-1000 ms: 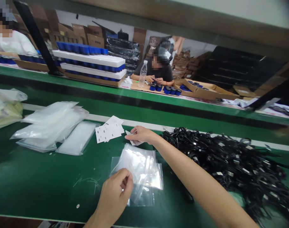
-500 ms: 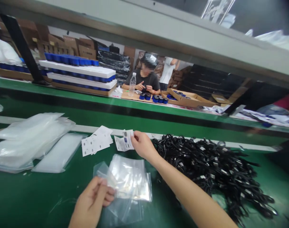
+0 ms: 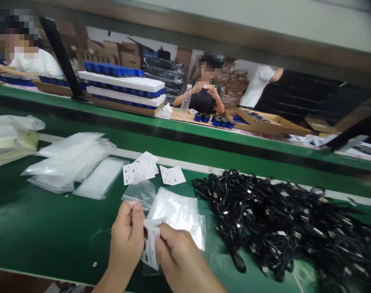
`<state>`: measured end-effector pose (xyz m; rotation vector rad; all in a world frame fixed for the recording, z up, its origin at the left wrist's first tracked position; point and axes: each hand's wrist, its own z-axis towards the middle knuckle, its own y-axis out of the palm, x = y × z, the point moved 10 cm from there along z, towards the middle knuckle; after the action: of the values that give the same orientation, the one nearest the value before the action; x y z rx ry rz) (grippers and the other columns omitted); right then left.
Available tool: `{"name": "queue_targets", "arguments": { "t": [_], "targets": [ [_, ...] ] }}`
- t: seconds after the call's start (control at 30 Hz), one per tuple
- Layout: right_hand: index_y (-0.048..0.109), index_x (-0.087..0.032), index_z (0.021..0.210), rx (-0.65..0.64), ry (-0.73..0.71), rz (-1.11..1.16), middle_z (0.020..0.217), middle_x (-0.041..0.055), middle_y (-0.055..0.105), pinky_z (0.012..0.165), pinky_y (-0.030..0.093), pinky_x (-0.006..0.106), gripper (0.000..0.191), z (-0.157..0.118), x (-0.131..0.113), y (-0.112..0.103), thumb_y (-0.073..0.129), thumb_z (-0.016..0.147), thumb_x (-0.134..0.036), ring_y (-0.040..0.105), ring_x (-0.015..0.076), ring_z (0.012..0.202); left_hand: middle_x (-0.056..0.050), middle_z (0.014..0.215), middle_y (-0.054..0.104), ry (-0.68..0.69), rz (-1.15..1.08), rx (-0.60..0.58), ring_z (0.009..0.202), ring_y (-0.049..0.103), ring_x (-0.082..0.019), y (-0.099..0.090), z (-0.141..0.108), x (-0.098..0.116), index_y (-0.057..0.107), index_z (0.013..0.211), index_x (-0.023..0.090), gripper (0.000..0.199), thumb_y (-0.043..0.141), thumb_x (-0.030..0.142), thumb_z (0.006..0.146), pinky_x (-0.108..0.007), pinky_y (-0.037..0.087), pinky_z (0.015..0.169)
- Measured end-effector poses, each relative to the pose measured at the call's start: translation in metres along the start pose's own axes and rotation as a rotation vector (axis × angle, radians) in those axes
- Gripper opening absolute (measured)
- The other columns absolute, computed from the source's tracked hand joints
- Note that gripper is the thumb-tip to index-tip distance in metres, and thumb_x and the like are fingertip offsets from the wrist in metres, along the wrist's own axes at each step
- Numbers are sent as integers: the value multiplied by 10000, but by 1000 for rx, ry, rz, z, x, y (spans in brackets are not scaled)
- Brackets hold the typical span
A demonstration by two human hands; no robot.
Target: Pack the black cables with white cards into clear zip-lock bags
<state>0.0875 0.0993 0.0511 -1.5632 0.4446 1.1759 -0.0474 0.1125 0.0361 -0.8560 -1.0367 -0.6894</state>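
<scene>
Nearest, the right hand (image 3: 181, 254) pinches a folded printed leaflet (image 3: 151, 248) between thumb and fingers, low over the green worktop (image 3: 66, 236). Close beside it, the left hand (image 3: 127, 236) pinches a small clear bag (image 3: 141, 192), which spreads out beyond the fingertips; the leaflet's near side edge meets this hand, though whether it grips the paper too I cannot tell. Just past the hands lies a stack of clear bags (image 3: 176, 207), with a broad tangle of black cables (image 3: 273, 224) to the right. Farther on, loose leaflets (image 3: 141, 167) lie in two groups, and translucent packs (image 3: 72, 158) are heaped to the left. Across a raised green ledge (image 3: 127, 116), a person (image 3: 204, 95) holds something small in both hands, behind a plastic bottle (image 3: 185, 101) and blue-and-black items (image 3: 222, 121); cartons (image 3: 130, 55) are piled behind
</scene>
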Motion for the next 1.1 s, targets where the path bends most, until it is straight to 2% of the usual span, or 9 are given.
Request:
{"name": "queue_targets", "arguments": {
  "t": [0.07,0.13,0.23,0.4,0.57,0.7,0.9,1.0,1.1],
  "targets": [
    [559,-214,1021,193,36,147,840,29,619,714,442,260,182,-10,9,-5,493,862,-274,589,175,769,69,530,401,2,-16,43,487,391,-94,-5,2,2,417,615,217,312,435,398,868,-191,345,462],
    [471,-218,1198,414,78,277,1053,69,587,839,436,313,532,-25,22,-9,672,722,-343,563,222,937,69,536,397,-11,-49,79,491,380,-96,-8,5,1,421,636,218,290,430,383,875,-194,338,462],
    [403,-203,1274,482,154,519,1122,93,574,823,467,331,887,-32,43,14,829,513,-366,579,251,945,75,544,395,-56,-115,110,482,365,-92,-8,5,-3,414,668,222,266,427,379,883,-190,335,454],
    [555,-183,1041,340,220,908,876,35,660,642,494,262,582,-17,55,51,835,544,-303,619,171,699,76,541,406,-146,-205,129,479,375,-84,-2,0,-11,404,663,219,262,440,372,873,-174,353,446],
    [671,-147,792,327,150,740,724,27,649,574,480,238,217,-16,49,42,724,696,-334,593,155,642,81,540,388,-208,-240,135,445,368,-79,-3,-1,-17,410,669,219,241,444,363,860,-166,346,399],
    [668,-135,860,352,239,769,625,35,657,522,490,240,273,-21,54,42,605,806,-395,609,156,562,82,527,380,-186,-199,126,431,353,-84,-5,-2,-16,391,660,224,280,432,399,874,-177,330,391],
    [656,-154,886,361,285,894,740,36,692,580,509,244,268,-17,59,47,723,660,-283,639,164,635,69,583,415,-117,-103,83,494,400,-90,1,-1,-9,411,685,222,239,431,364,875,-181,357,459],
    [649,-148,740,372,303,671,613,30,659,510,478,235,103,-20,62,27,636,734,-250,610,156,553,76,526,413,-95,-49,-43,456,423,-93,9,-1,-7,428,671,222,258,439,385,871,-188,364,445],
    [629,-167,681,547,30,302,643,27,643,563,479,233,117,-28,34,-22,566,777,-146,611,151,604,67,502,457,-70,21,-161,458,466,-106,13,-5,-5,484,669,216,254,465,390,853,-201,376,453]
  ]
}}
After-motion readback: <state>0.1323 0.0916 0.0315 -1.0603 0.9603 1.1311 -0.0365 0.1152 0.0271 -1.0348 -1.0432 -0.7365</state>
